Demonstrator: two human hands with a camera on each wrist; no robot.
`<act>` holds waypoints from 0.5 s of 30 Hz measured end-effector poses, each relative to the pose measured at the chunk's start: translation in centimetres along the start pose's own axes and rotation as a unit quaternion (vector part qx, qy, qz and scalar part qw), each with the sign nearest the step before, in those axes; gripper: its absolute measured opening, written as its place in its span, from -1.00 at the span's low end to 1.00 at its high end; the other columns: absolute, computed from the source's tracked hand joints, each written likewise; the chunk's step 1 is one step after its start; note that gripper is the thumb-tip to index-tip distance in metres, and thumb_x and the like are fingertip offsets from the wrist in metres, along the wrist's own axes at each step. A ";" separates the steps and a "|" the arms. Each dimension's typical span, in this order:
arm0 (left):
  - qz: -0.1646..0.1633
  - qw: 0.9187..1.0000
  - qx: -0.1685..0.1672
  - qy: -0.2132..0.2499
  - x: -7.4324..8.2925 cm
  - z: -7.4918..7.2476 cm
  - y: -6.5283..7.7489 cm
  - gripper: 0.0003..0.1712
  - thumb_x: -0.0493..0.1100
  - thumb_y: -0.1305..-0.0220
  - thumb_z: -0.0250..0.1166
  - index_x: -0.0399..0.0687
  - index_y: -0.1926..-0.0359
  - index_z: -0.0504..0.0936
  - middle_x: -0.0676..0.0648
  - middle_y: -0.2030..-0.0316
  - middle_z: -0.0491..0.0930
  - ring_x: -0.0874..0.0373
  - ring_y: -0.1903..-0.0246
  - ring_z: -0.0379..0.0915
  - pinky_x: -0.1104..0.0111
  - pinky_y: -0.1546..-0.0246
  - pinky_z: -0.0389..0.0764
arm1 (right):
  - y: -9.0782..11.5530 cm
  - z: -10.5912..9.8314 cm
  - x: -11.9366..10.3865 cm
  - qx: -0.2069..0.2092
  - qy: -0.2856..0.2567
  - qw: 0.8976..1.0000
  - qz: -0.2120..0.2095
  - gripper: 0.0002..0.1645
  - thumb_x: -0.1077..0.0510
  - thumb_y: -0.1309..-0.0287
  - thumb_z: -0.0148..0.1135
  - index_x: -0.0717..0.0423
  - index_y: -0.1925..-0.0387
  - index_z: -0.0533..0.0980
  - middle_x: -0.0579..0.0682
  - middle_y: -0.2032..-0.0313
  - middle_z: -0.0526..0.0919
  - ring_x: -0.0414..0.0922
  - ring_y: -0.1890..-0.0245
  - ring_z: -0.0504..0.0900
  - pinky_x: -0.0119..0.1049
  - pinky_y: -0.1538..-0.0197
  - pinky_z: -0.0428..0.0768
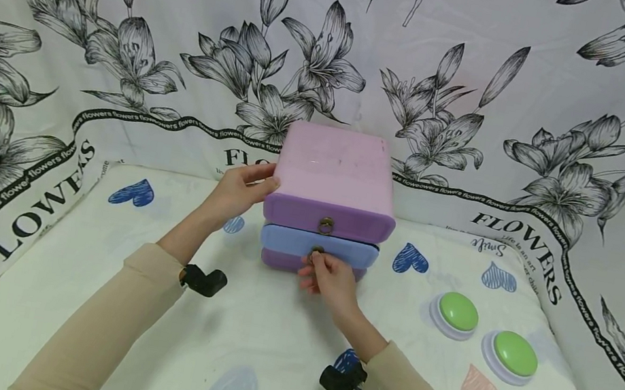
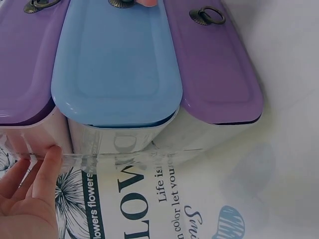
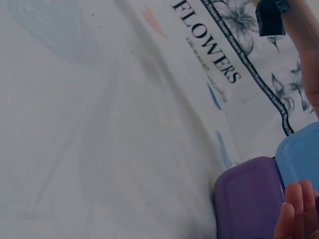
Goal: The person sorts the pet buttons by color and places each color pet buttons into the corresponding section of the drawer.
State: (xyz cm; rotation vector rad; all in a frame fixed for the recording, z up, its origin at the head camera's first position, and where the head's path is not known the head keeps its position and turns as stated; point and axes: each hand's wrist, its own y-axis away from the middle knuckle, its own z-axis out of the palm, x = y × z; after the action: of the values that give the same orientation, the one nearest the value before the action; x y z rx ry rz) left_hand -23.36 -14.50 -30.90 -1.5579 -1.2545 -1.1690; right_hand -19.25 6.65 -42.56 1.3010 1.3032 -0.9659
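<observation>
A small three-drawer box [image 1: 339, 165] with a pink top stands on the cloth, its purple top drawer [image 1: 291, 212] above a blue middle drawer [image 1: 286, 240] and a purple bottom drawer [image 1: 279, 260]. My left hand [image 1: 241, 190] rests its fingers against the box's left side, near the top; in the left wrist view these fingers [image 2: 50, 169] look fairly straight. With thumb and fingers my right hand [image 1: 334, 285] pinches the ring handle [image 1: 315, 253] of the blue drawer. Another ring handle [image 2: 213, 16] hangs on the bottom drawer. What the drawers contain is hidden.
Two green push buttons [image 1: 458, 311] on white bases sit on the cloth at the right. Behind the box rises a white flower-printed cloth [image 1: 213, 82]. The white table cloth [image 1: 277, 334] carries printed hearts.
</observation>
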 end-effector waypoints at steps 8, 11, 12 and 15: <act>0.004 1.000 0.001 0.003 0.0 0.0 0.0 -0.36 -0.09 -0.31 0.13 -0.18 -0.34 0.20 -0.17 -0.30 0.23 -0.02 -0.21 0.29 0.32 -0.06 0.51 | -0.3 0.1 0.0 0.003 -0.018 1.000 -0.005 -0.54 -0.03 -0.32 -0.01 0.28 0.18 0.59 0.01 0.45 0.69 -0.21 0.58 0.64 -0.34 0.48 0.65; 0.003 1.000 0.002 -0.001 0.0 0.0 0.0 -0.36 -0.09 -0.31 0.13 -0.18 -0.34 0.20 -0.17 -0.30 0.23 -0.02 -0.21 0.29 0.32 -0.06 0.51 | -0.3 0.0 0.1 0.003 -0.013 1.000 -0.008 -0.53 -0.04 -0.32 -0.02 0.29 0.18 0.59 0.00 0.46 0.69 -0.21 0.58 0.64 -0.31 0.47 0.66; 0.002 1.000 0.002 -0.002 0.0 0.0 0.0 -0.36 -0.09 -0.31 0.13 -0.18 -0.34 0.19 -0.17 -0.30 0.23 -0.02 -0.22 0.29 0.32 -0.06 0.51 | -0.3 0.0 0.1 0.004 -0.012 1.000 -0.009 -0.53 -0.04 -0.32 -0.01 0.28 0.18 0.59 -0.01 0.47 0.69 -0.21 0.58 0.65 -0.31 0.47 0.66; 0.000 1.000 0.002 -0.006 -0.2 0.0 -0.2 -0.35 -0.09 -0.31 0.13 -0.18 -0.35 0.19 -0.17 -0.31 0.23 -0.02 -0.22 0.28 0.32 -0.07 0.51 | -0.4 0.0 0.1 0.005 -0.010 1.000 -0.007 -0.54 -0.05 -0.32 -0.01 0.26 0.19 0.60 -0.02 0.48 0.68 -0.21 0.58 0.65 -0.30 0.47 0.67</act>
State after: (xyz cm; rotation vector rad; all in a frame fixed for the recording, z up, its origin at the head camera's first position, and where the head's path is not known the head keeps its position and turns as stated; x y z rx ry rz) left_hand -23.57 -14.51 -31.11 -1.5637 -1.2637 -1.1582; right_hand -19.64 6.64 -42.69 1.2892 1.2942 -0.9944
